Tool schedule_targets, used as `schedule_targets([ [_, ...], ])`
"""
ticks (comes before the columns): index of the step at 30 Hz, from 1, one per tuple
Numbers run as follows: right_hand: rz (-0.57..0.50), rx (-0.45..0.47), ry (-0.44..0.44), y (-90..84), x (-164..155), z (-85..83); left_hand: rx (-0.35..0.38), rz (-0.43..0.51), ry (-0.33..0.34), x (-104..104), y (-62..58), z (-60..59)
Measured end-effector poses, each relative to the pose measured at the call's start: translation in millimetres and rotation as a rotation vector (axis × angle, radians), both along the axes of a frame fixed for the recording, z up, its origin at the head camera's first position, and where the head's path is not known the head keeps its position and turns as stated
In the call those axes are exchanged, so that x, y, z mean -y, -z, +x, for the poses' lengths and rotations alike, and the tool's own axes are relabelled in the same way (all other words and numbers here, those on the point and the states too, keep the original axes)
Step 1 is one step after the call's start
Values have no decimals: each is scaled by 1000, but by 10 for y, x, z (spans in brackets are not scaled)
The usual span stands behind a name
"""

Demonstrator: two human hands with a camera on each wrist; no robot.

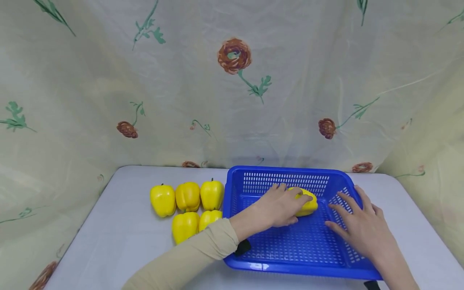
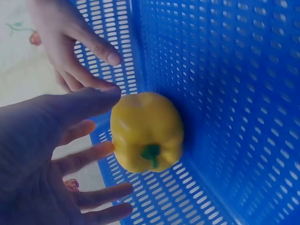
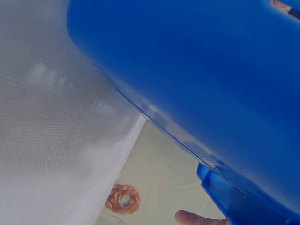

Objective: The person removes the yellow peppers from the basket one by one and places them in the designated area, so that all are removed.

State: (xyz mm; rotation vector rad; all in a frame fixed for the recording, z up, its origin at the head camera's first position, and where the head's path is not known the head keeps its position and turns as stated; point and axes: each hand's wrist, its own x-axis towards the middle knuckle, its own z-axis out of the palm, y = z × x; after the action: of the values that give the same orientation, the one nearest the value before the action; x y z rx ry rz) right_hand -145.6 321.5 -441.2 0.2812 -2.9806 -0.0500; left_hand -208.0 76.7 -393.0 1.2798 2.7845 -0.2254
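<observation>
A yellow bell pepper [image 1: 308, 206] with a green stem [image 2: 151, 153] lies on its side in a blue plastic basket [image 1: 297, 247]. My left hand [image 1: 279, 205] reaches over the basket, beside the pepper. In the left wrist view its fingers are spread and mostly straight, with the thumb tip at the pepper's edge; whether they touch is hard to tell. My right hand [image 1: 366, 227] is at the basket's right side, fingers spread over the rim and wall, gripping nothing. The right wrist view shows mostly the blue basket up close and one fingertip [image 3: 194, 218].
Several yellow bell peppers [image 1: 187, 196] sit in two rows on the white table [image 1: 119, 225], left of the basket; my left sleeve [image 1: 195, 251] partly covers the front row. A flowered curtain [image 1: 181, 80] hangs behind the table and at both sides.
</observation>
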Motion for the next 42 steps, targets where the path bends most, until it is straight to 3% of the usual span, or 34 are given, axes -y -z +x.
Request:
schedule_targets([
  [7,1,13,11,8,-2,7,-111,-84,-60,9,17,38],
  [13,-4,-1,1,6,0,4,-125,-39,-72,22,20,43],
  [20,0,-5,-7,-5,-7,-14,-77,74,3,41,-11,55],
  [30,-11,9,0,-2,-5,-2,1,53,79,35,-5,96],
  [34,-12,13,2,1,-10,-3,9,43,82,47,16,80],
  [42,-9,7,-3,11,-11,-3,96,39,41,48,46,51],
])
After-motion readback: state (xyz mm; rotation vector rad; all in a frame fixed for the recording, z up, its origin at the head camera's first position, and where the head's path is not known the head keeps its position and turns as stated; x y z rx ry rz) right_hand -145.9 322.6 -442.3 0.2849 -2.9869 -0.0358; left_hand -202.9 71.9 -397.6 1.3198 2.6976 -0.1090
